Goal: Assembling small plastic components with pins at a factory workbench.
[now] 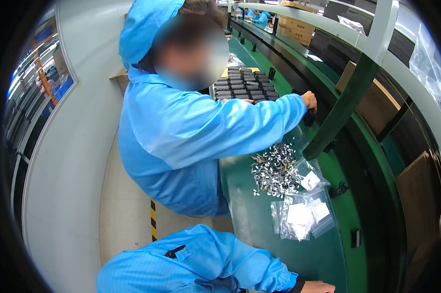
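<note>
Seemingly at small-parts handling, the left hand (318,287) lies on the near side of the clear bags (303,215), cropped so I cannot tell its grip, the right hand unseen; reaching the loose parts (275,171) just beyond the bags calls for passing over them.

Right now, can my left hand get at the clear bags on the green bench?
Likely yes: I see only green bench between your left hand and the clear bags. The co-worker's sleeve lies farther off, beyond the pile of small parts.
</note>
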A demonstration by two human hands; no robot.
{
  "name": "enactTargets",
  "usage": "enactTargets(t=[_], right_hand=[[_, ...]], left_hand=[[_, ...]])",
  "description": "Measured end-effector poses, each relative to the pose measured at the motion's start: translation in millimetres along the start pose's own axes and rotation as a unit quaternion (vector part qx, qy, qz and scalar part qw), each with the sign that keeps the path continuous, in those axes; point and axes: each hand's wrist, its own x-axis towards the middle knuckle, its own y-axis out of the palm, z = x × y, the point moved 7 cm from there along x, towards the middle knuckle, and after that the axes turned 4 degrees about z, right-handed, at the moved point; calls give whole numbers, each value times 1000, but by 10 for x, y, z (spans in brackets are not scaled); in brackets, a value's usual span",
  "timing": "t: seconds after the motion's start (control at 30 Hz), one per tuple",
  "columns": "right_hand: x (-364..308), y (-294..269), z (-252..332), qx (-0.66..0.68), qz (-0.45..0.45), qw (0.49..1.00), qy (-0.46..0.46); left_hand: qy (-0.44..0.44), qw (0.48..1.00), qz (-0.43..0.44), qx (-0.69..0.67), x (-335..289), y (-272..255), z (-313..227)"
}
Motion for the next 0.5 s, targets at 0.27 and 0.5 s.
enactTargets(t=[0.27, 0.5], right_hand=[[-426, -897, -318, -595, -109, 794, 50], [-342, -288, 370, -286, -82, 954, 24]], left_hand=[[-175, 981, 41, -75, 79, 5, -59], [54, 989, -53, -126, -114, -59, 29]])
